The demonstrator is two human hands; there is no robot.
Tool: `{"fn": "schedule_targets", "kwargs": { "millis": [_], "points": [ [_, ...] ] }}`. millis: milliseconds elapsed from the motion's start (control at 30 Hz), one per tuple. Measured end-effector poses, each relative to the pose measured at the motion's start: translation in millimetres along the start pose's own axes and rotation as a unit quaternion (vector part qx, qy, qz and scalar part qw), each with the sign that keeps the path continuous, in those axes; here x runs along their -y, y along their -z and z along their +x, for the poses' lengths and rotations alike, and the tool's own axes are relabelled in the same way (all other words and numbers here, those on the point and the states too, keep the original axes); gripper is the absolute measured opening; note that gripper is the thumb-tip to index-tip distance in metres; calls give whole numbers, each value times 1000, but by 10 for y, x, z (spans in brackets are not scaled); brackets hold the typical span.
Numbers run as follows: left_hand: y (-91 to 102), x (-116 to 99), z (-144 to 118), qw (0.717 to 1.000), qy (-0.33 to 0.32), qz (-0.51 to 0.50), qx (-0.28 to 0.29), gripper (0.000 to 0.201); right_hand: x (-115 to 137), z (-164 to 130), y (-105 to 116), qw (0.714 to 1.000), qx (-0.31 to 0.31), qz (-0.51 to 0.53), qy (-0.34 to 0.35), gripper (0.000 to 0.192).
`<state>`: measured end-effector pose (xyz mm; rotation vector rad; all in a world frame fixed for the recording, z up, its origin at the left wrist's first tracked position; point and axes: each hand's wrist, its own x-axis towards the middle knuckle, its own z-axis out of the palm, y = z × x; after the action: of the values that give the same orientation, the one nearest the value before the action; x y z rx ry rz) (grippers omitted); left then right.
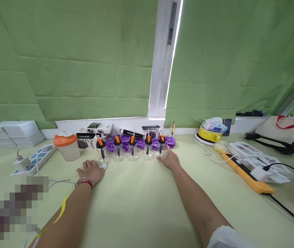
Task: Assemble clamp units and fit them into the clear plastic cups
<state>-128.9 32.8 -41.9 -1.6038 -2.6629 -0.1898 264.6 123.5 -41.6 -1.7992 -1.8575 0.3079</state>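
Row of five small clear bottles [132, 153] at desk [147, 199] rear: my right hand [169, 159] loosely touches the rightmost, left hand [91, 170] flat, released; I'd grip low, keeping it upright.

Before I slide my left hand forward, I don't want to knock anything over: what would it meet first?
Probably the leftmost clear glass jar with the black-and-orange top: your left hand points at its base, fingertips close beside it. Whether they touch is unclear.
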Motion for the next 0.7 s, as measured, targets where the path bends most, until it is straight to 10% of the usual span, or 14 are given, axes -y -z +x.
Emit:
{"fn": "schedule_targets", "kwargs": {
  "millis": [367,567,633,700],
  "points": [
    [120,-15,-102,998,-19,-55,-31,71,-15,-239,52,977,-129,172,7,71],
    [432,-62,-426,987,-20,-136,-87,46,376,-910,47,953,-186,172,169,65],
    [512,-204,-611,973,-81,-185,-109,38,578,-1128,-22,952,-167,141,214,64],
    [555,-412,-810,890,-255,-365,-101,42,782,-1287,-108,952,-153,110,241,66]
  ]
}}
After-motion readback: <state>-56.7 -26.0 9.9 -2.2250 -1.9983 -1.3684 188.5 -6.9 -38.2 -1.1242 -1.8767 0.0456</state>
